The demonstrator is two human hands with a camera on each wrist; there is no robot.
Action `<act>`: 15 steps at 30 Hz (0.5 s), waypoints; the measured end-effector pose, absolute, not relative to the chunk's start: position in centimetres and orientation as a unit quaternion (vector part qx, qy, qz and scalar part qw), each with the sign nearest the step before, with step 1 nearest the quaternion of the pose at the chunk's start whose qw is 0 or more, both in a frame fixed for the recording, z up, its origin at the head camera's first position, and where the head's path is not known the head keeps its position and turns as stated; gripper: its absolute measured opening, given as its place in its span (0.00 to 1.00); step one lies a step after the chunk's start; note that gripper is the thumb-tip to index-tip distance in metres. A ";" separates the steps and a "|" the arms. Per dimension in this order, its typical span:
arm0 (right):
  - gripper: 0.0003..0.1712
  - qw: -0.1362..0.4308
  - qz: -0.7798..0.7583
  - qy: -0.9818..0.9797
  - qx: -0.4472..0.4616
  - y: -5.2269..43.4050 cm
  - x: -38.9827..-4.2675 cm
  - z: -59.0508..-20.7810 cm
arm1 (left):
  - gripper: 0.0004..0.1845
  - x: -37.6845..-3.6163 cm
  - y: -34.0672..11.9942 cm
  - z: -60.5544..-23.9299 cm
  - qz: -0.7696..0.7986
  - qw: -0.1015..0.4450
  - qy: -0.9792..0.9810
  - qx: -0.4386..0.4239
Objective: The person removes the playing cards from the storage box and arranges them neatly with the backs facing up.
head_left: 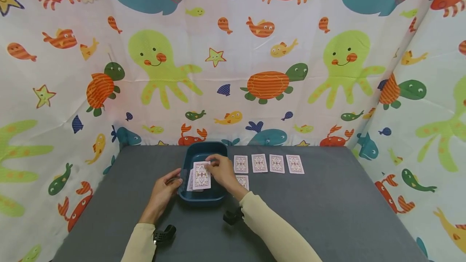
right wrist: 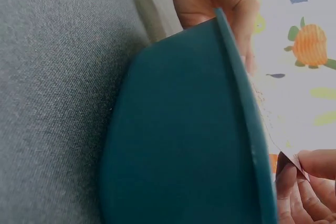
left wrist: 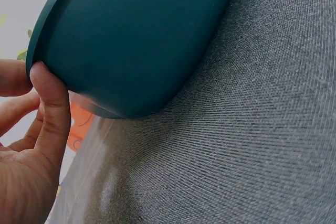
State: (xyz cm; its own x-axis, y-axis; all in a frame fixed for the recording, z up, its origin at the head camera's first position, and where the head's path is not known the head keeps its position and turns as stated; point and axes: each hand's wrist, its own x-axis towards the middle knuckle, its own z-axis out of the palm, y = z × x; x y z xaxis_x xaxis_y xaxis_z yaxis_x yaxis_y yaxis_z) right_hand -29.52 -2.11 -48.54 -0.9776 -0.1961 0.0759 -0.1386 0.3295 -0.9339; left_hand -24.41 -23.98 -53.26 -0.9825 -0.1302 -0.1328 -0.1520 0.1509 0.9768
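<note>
A playing card [head_left: 201, 176], its patterned back facing up, is pinched at its upper right corner by my right hand [head_left: 223, 174] above a dark blue plastic basin [head_left: 202, 203]. In the right wrist view the thumb and fingers grip a corner of this card [right wrist: 269, 124] just past the basin's rim. Partly covered by it, another card [head_left: 189, 184] lies in the basin. My left hand [head_left: 163, 193] holds the basin's left rim; the left wrist view shows its thumb [left wrist: 51, 90] against the outer wall, fingers partly hidden behind.
Right of the basin, several face-down cards [head_left: 259, 163] lie in a row on the grey tablecloth [head_left: 327, 205]. Below that row, one more card [head_left: 243, 181] is partly hidden by the right wrist. A curtain with sea animals [head_left: 225, 116] hangs behind the table.
</note>
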 end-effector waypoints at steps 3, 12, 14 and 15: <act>0.09 0.016 -0.577 0.810 -0.102 -1.5 -29.3 -48.5 | 0.25 -24.3 -23.9 -53.2 0.643 0.007 0.760 -0.090; 0.09 -0.004 -0.582 0.809 -0.087 0.6 -28.6 -48.5 | 0.25 -24.2 -24.0 -53.2 0.640 0.006 0.762 -0.092; 0.09 -0.008 -0.582 0.809 -0.084 1.2 -28.5 -48.4 | 0.25 -24.3 -24.0 -53.2 0.637 0.007 0.765 -0.093; 0.09 -0.009 -0.583 0.808 -0.082 1.5 -28.4 -48.4 | 0.25 -24.3 -24.0 -53.2 0.635 0.008 0.767 -0.092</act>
